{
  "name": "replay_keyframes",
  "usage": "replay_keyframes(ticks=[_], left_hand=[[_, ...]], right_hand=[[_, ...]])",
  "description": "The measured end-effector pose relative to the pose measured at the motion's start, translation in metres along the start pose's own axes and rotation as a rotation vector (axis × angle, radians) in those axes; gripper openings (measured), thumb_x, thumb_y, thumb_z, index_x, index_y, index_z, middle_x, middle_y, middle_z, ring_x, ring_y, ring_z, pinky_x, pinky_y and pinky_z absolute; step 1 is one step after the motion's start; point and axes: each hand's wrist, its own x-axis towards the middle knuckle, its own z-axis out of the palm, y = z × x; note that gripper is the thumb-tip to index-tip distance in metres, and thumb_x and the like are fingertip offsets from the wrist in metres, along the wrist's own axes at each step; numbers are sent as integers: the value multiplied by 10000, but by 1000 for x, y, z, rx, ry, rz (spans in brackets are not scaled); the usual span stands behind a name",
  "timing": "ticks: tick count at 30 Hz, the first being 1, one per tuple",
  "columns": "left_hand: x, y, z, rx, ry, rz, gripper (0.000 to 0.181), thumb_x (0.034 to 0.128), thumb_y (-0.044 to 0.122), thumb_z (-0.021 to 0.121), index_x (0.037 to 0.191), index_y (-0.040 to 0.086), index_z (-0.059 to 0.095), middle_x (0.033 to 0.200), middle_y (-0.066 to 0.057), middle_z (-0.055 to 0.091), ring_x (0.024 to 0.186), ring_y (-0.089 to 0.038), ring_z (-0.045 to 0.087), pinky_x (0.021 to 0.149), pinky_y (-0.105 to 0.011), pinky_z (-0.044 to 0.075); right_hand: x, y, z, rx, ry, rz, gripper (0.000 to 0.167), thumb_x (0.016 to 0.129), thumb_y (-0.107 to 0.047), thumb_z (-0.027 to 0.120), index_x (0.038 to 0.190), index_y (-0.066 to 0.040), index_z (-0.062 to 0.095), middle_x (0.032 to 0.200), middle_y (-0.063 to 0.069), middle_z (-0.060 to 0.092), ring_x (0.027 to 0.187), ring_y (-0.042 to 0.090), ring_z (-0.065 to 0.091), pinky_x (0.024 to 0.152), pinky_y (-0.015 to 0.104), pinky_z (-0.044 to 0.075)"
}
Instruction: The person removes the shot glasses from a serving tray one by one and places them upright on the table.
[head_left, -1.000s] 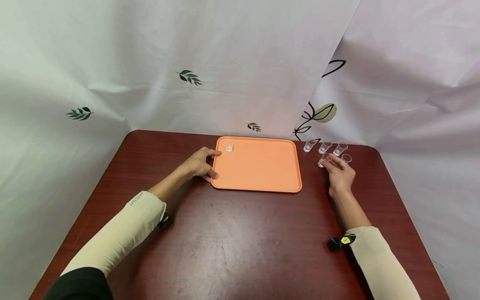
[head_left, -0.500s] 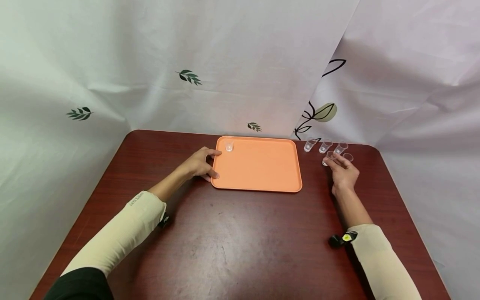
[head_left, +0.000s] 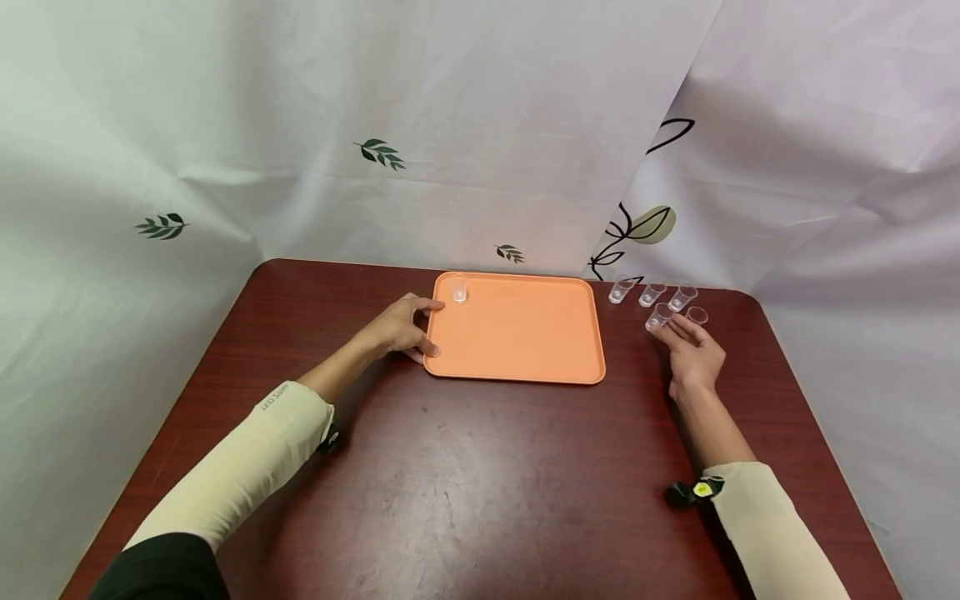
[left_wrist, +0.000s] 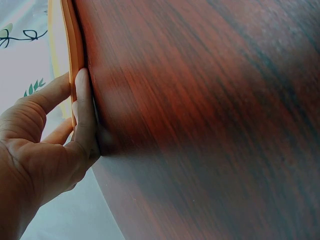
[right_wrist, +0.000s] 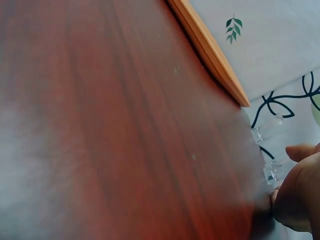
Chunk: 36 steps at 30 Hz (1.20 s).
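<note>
My left hand [head_left: 401, 327] grips the left edge of an orange tray [head_left: 517, 342]. In the left wrist view, the fingers of this hand [left_wrist: 50, 145] lie on both sides of the tray's rim [left_wrist: 75, 45]. A small clear cup [head_left: 459, 289] stands in the tray's back left corner. To the right of the tray, my right hand [head_left: 693, 358] has its fingers loosely spread beside a clear cup [head_left: 657, 317]; thumb and cup look very close, and contact is hard to tell. Another cup [head_left: 697, 316] is partly hidden behind the fingers.
Behind the right hand, three more clear cups stand in a row: a left cup [head_left: 620, 290], a middle cup [head_left: 652, 292] and a right cup [head_left: 682, 297]. The dark red wooden table [head_left: 487, 483] meets a pale patterned curtain [head_left: 450, 167] at its back edge.
The pinched cup has shifted slightly right and back, and the right hand's fingers have loosened from it and drawn right. The left hand and tray stay in place.
</note>
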Motion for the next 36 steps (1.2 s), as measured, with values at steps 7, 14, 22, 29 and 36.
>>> replay_keyframes(ticks=[7, 14, 22, 29, 36], left_hand=[[0, 0, 0, -5, -3, 7, 980, 840, -151, 912, 1699, 103, 516, 1607, -208, 369, 782, -249, 707, 651, -380, 748], [1, 0, 0, 2, 4, -1, 977, 841, -140, 919, 1697, 107, 520, 1601, -203, 378, 763, -236, 713, 651, -372, 747], [1, 2, 0, 8, 9, 7, 973, 846, -129, 923, 1697, 120, 524, 1599, -199, 383, 760, -238, 713, 654, -372, 747], [1, 1, -1, 8, 2, 7, 979, 848, -131, 921, 1704, 109, 511, 1601, -203, 370, 752, -230, 719, 652, -372, 746], [2, -1, 0, 5, 7, 1, 973, 840, -131, 928, 1694, 107, 526, 1606, -202, 374, 775, -231, 724, 652, -375, 747]], right_hand=[[-11, 0, -8, 35, 0, 12, 471, 872, 120, 900, 1310, -30, 813, 902, -113, 846, 963, 12, 794, 849, 97, 668], [-23, 2, -6, 64, -52, 22, 373, 903, 76, 898, 1258, 8, 806, 908, -77, 854, 899, 9, 805, 866, 114, 677], [-29, 4, 1, -5, -73, 21, 294, 948, 4, 871, 1238, -6, 825, 908, -109, 808, 830, 4, 784, 910, 132, 674], [-36, 7, 15, -22, -141, 34, 286, 970, 3, 853, 1255, 7, 822, 929, -82, 821, 843, 30, 798, 950, 166, 684], [-42, 13, 34, -44, -205, 28, 294, 988, -9, 839, 1277, 27, 803, 904, -97, 808, 858, 29, 791, 957, 179, 685]])
